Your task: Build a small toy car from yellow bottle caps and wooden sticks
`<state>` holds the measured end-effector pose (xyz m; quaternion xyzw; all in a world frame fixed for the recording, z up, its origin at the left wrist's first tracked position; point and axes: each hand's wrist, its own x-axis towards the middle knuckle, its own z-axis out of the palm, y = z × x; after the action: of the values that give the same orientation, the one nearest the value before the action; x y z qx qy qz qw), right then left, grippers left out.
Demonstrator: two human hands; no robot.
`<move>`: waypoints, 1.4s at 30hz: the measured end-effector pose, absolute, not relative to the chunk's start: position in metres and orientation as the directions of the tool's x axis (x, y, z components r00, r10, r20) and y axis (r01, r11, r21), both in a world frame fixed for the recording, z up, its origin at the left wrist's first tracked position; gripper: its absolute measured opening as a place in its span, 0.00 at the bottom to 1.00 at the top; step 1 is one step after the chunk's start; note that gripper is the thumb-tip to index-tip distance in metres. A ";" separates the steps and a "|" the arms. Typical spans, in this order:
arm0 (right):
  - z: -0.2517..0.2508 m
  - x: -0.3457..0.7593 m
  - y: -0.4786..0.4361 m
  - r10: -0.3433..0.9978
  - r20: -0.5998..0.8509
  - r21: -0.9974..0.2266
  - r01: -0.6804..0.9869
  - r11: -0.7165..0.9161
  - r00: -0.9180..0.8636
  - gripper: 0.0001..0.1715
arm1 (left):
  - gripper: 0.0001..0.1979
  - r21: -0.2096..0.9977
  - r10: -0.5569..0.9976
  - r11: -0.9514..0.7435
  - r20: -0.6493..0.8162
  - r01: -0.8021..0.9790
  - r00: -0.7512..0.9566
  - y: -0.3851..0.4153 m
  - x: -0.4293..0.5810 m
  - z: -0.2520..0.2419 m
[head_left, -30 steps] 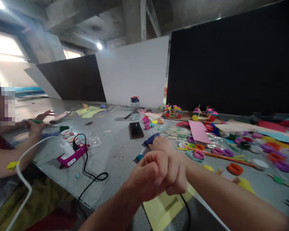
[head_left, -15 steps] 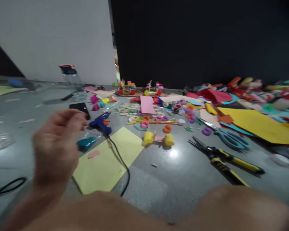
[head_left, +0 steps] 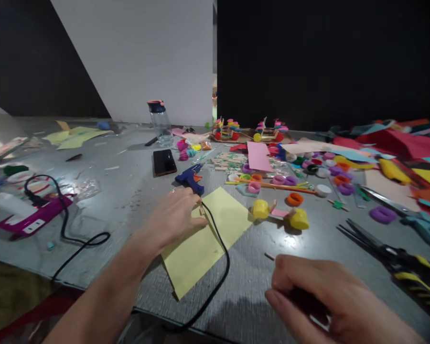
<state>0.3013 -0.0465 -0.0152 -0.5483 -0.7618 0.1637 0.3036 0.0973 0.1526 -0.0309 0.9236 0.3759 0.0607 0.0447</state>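
My left hand [head_left: 175, 217] is over the yellow-green paper [head_left: 200, 253], just below the blue glue gun [head_left: 190, 178] and beside its black cord. Its thumb and fingers are apart, with nothing visible between them. At the lower right, my right hand [head_left: 315, 291] is curled with a gap between thumb and index finger, and no object shows in it. A short stick piece [head_left: 270, 256] lies by its fingertips. Two yellow caps [head_left: 261, 209] joined by a pink strip [head_left: 280, 213] rest on the table beyond.
Black-and-yellow pliers [head_left: 397, 258] and teal scissors [head_left: 415, 222] lie at the right. A phone [head_left: 165, 162] and a bottle [head_left: 160, 124] are at the back left. A purple power strip [head_left: 36, 217] sits far left. Colored rings, sticks and papers cover the back right.
My view has swung left. My left hand has come down from its raised pose to the paper near the glue gun, and my right hand has entered at the lower right.
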 end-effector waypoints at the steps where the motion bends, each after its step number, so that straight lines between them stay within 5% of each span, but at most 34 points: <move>1: -0.015 0.302 -0.045 0.928 0.300 -0.570 0.739 0.359 -0.220 0.12 | 0.15 0.121 0.700 -0.713 0.077 0.690 0.710 0.152 0.099 -0.032; 13: -0.022 0.325 -0.040 0.967 0.204 -0.590 0.769 0.246 -0.153 0.17 | 0.07 0.157 0.704 -0.709 0.103 0.688 0.702 0.167 0.108 -0.048; 21: -0.027 0.364 -0.034 0.997 -0.026 -0.469 0.880 -0.073 0.069 0.07 | 0.09 0.224 0.736 -0.676 0.142 0.702 0.662 0.177 0.110 -0.057; 33: -0.061 0.341 -0.016 0.994 0.100 -0.409 0.908 0.090 -0.053 0.06 | 0.10 0.306 0.702 -0.708 0.214 0.636 0.679 0.132 0.104 -0.008; 35: -0.051 0.341 -0.020 0.996 0.090 -0.565 0.823 0.053 -0.002 0.06 | 0.10 0.359 0.626 -0.771 0.271 0.526 0.732 0.117 0.106 -0.002; 38: -0.028 0.333 -0.026 0.997 0.016 -0.893 0.450 -0.020 0.077 0.10 | 0.10 0.334 0.483 -0.866 0.370 0.372 0.793 0.100 0.110 -0.003; 42: -0.012 0.315 -0.022 0.990 0.006 -1.000 -0.024 0.010 0.140 0.12 | 0.12 0.255 0.345 -0.934 0.475 0.249 0.810 0.086 0.117 -0.009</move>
<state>0.3146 -0.0218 -0.0118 -0.5256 -0.4594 0.4679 0.5420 0.1167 0.0860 -0.0091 0.9469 0.1568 0.2657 0.0905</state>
